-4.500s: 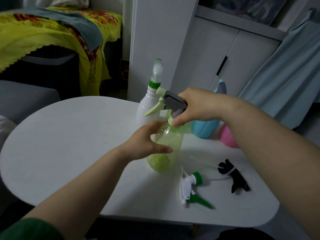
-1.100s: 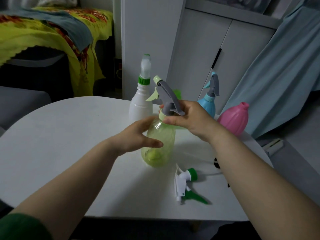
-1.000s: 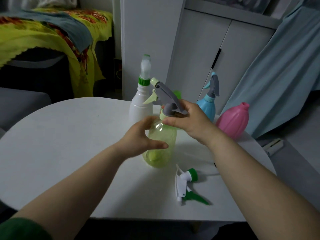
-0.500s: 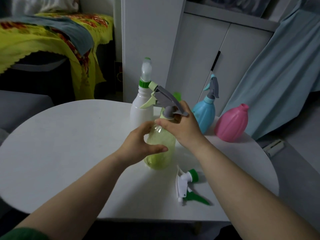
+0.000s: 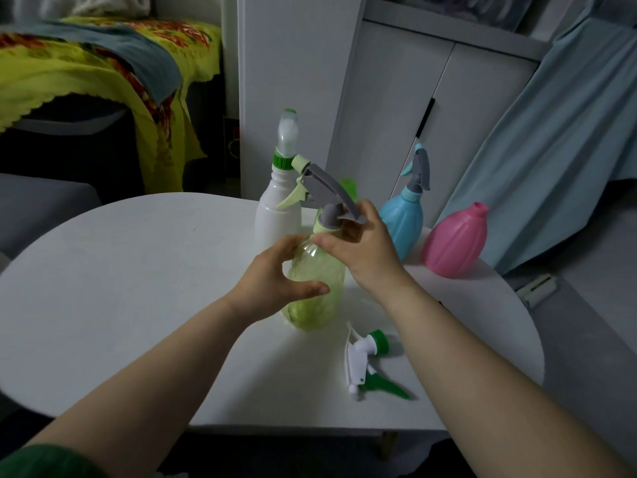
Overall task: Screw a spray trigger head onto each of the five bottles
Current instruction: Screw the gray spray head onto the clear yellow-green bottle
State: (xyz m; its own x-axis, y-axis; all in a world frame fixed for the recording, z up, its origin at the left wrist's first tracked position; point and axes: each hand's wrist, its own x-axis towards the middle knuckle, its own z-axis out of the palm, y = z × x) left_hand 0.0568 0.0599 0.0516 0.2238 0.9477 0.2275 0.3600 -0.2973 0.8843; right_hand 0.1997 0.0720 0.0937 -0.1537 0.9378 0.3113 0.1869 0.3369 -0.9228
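A translucent light green bottle [image 5: 319,284] stands mid-table, and my left hand [image 5: 272,281] wraps its body. On its neck sits a grey and pale green trigger head [image 5: 322,191], nozzle pointing left; my right hand [image 5: 362,250] grips its collar. Behind stand a white bottle [image 5: 275,219] with a green-collared head, a blue bottle [image 5: 403,222] with a grey head, and a pink bottle [image 5: 451,243] with a bare neck. A loose white and green trigger head [image 5: 365,363] lies on the table near my right forearm, which hides whatever lies behind it.
The round white table [image 5: 120,288] ends close in front and at the right. White cabinet doors [image 5: 413,98] and a pale blue curtain [image 5: 551,150] stand behind it. A bed with a yellow cover [image 5: 86,74] is at the far left.
My right hand has turned on the collar and the grey trigger head has rotated, its nozzle swinging further left. My left hand stays on the green bottle. The view shifted slightly.
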